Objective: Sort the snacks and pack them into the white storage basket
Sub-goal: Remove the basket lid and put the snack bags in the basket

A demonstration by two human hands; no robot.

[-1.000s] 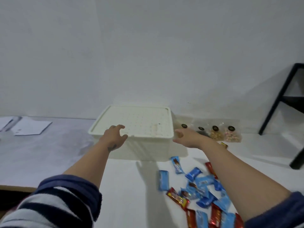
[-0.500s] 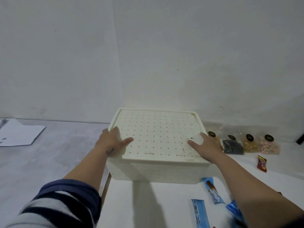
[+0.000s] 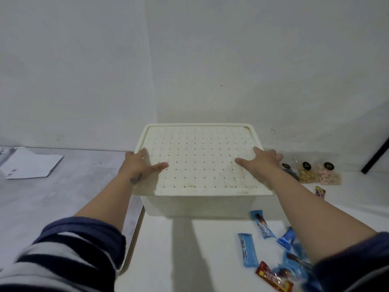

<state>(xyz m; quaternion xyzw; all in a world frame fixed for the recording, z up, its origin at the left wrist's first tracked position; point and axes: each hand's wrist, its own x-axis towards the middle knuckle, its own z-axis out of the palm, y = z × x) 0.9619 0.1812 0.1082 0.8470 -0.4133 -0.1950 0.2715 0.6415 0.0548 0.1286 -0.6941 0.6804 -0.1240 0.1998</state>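
The white storage basket stands against the wall, closed by a flat lid dotted with small holes. My left hand grips the lid's left edge, thumb on top. My right hand grips the lid's right edge the same way. Blue-wrapped bars and a red-wrapped bar lie scattered on the white table in front of the basket, to the right. Clear bags of nuts and sweets stand by the wall, right of the basket.
A small red packet lies alone near the bags. Papers rest on the grey surface to the left. A gap runs between the grey surface and the white table. A black frame leg leans at far right.
Both hands reached forward and came to rest on the lid's left and right edges. The view has closed in on the basket and dipped toward the table.
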